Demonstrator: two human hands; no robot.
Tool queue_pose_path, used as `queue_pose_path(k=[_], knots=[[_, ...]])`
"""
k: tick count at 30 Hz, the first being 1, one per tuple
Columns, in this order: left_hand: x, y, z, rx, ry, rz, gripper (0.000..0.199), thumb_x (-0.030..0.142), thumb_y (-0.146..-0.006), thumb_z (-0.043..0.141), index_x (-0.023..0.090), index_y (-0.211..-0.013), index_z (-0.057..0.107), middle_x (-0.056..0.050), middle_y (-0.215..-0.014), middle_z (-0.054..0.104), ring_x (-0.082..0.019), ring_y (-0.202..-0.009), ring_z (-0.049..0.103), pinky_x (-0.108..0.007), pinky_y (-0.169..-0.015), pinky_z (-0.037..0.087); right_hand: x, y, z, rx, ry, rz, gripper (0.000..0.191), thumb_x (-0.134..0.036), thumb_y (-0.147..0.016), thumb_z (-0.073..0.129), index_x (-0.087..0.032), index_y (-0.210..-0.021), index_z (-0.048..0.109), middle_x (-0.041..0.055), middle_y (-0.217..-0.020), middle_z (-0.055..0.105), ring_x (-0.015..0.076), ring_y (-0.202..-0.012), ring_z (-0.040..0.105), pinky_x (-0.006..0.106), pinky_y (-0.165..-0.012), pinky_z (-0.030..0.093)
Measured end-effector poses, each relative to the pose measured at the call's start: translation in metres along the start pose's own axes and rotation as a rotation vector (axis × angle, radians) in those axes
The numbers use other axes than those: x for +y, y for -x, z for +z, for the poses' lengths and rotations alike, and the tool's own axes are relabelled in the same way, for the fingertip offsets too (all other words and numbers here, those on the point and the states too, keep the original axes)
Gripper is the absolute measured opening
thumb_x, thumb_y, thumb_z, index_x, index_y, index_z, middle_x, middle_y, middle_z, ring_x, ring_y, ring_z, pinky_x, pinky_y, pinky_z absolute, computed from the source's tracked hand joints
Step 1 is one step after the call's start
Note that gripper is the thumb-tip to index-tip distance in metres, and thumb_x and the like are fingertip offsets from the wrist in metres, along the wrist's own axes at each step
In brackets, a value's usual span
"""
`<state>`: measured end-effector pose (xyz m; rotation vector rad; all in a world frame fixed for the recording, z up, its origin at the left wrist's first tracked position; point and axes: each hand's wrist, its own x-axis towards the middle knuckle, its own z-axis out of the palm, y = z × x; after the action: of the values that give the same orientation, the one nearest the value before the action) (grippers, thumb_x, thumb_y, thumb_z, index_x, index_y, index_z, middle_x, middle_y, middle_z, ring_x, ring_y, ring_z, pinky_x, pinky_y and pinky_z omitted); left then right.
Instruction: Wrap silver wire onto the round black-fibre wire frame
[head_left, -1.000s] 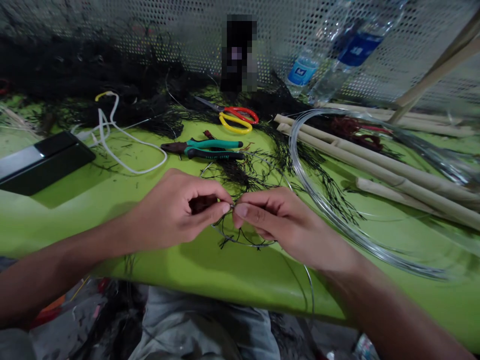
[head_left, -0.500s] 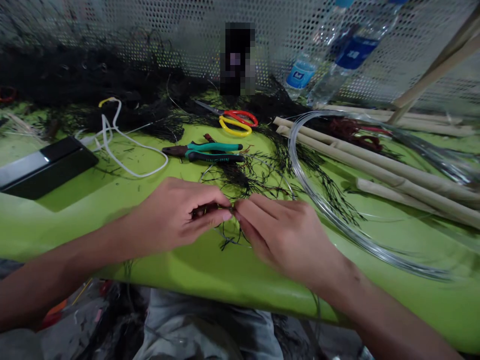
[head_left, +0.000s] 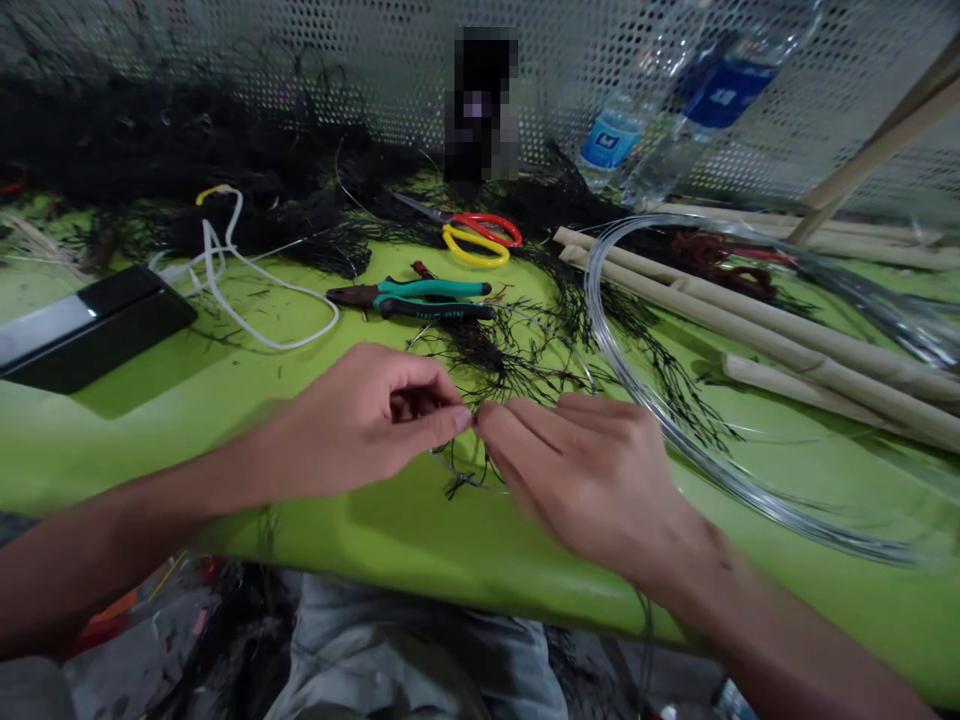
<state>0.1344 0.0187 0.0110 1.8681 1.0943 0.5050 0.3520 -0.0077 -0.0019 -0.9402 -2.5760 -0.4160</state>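
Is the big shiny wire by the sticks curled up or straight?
Curled up: the wire bends round in one big curve, its strands bunched together.

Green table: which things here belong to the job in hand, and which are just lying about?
Likely for the job: black netting just beyond the left hand and right hand; wire coil; pliers and scissors, unheld.

Probably just lying about: white cable, black box, water bottles.

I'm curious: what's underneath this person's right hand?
Green tabletop shows around the right hand, and black strands peek out on the side toward the left hand, seeming to run beneath. What lies directly below the right hand is hidden, so I can't tell.
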Motion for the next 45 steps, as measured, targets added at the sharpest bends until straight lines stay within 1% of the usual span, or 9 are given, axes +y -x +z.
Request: queue_pose_path(k=[4,6,8,19,27,32,36,40,45], knots=[[-0.011,0.011,0.001,0.293,-0.596,0.53,0.015,0.021,-0.094,0.064,0.025,-0.108,0.067,-0.001,-0.101,0.077,-0.012,-0.075,0.069,-0.025,-0.068,0.05,0.006,0.001,0.0,-0.028,-0.051,0.067,0.02,-0.015,-0.095,0.053,-0.02,-0.075,0.058,-0.0031,-0.06,0.052,0.0133,-0.051,0.031,0.033,-0.055,0.019],[-0.016,0.014,0.0,0.317,-0.766,0.728,0.024,0.017,-0.098,0.058,0.03,-0.117,0.066,-0.001,-0.119,0.075,-0.014,-0.09,0.072,-0.028,-0.077,0.052,0.008,0.001,0.001,-0.023,-0.051,0.064,0.022,-0.016,-0.096,0.053,-0.019,-0.074,0.057,-0.0029,-0.059,0.051,0.0134,-0.051,0.03,0.033,-0.055,0.018],[-0.02,0.014,-0.002,0.324,-0.823,0.793,0.027,0.017,-0.1,0.056,0.03,-0.122,0.065,-0.001,-0.125,0.074,-0.015,-0.097,0.073,-0.029,-0.081,0.052,0.008,0.002,0.002,-0.022,-0.039,0.057,0.024,-0.015,-0.095,0.053,-0.019,-0.072,0.055,-0.0031,-0.057,0.049,0.0129,-0.05,0.029,0.033,-0.054,0.018],[-0.018,0.009,-0.005,0.326,-0.829,0.697,0.017,0.021,-0.097,0.064,0.029,-0.111,0.069,0.002,-0.121,0.076,-0.018,-0.099,0.073,-0.033,-0.087,0.052,0.008,0.001,0.001,0.051,0.013,0.032,0.024,-0.011,-0.091,0.059,-0.02,-0.069,0.052,-0.0043,-0.055,0.045,0.0117,-0.05,0.028,0.031,-0.053,0.022],[-0.007,0.002,-0.007,0.12,-0.326,0.416,0.019,0.026,-0.1,0.059,0.023,-0.106,0.077,-0.002,-0.107,0.078,-0.015,-0.093,0.074,-0.023,-0.079,0.055,0.005,0.002,-0.002,0.048,0.015,0.008,0.021,-0.011,-0.091,0.06,-0.02,-0.073,0.056,-0.004,-0.058,0.049,0.0112,-0.051,0.032,0.032,-0.055,0.024],[-0.001,-0.002,-0.01,-0.015,-0.065,0.098,0.017,0.029,-0.094,0.064,0.021,-0.094,0.079,0.002,-0.078,0.077,-0.012,-0.064,0.069,-0.019,-0.051,0.046,0.005,0.001,-0.004,0.032,0.035,-0.01,0.021,-0.013,-0.093,0.06,-0.02,-0.073,0.057,-0.0035,-0.058,0.05,0.0117,-0.051,0.032,0.032,-0.055,0.023],[-0.002,-0.006,-0.01,-0.148,0.144,-0.003,0.018,0.02,-0.094,0.06,0.017,-0.087,0.076,0.003,-0.067,0.072,-0.01,-0.058,0.067,-0.018,-0.052,0.047,0.005,0.0,-0.001,0.021,0.021,-0.021,0.021,-0.012,-0.091,0.061,-0.019,-0.072,0.057,-0.004,-0.056,0.049,0.0118,-0.05,0.032,0.031,-0.054,0.023],[-0.005,-0.005,-0.008,-0.106,-0.037,0.076,0.015,0.021,-0.094,0.06,0.018,-0.091,0.075,0.002,-0.072,0.073,-0.011,-0.061,0.066,-0.02,-0.053,0.045,0.005,0.0,0.003,-0.029,-0.055,0.028,0.021,-0.01,-0.089,0.056,-0.019,-0.071,0.057,-0.0041,-0.055,0.05,0.0112,-0.049,0.028,0.029,-0.055,0.022],[-0.011,0.001,-0.002,0.185,-0.83,0.623,0.023,0.015,-0.098,0.051,0.02,-0.088,0.071,-0.002,-0.088,0.075,-0.017,-0.078,0.067,-0.032,-0.074,0.046,0.004,-0.001,0.006,-0.103,-0.221,0.088,0.023,-0.014,-0.093,0.053,-0.019,-0.07,0.057,-0.0037,-0.054,0.05,0.0111,-0.05,0.029,0.031,-0.055,0.016]])
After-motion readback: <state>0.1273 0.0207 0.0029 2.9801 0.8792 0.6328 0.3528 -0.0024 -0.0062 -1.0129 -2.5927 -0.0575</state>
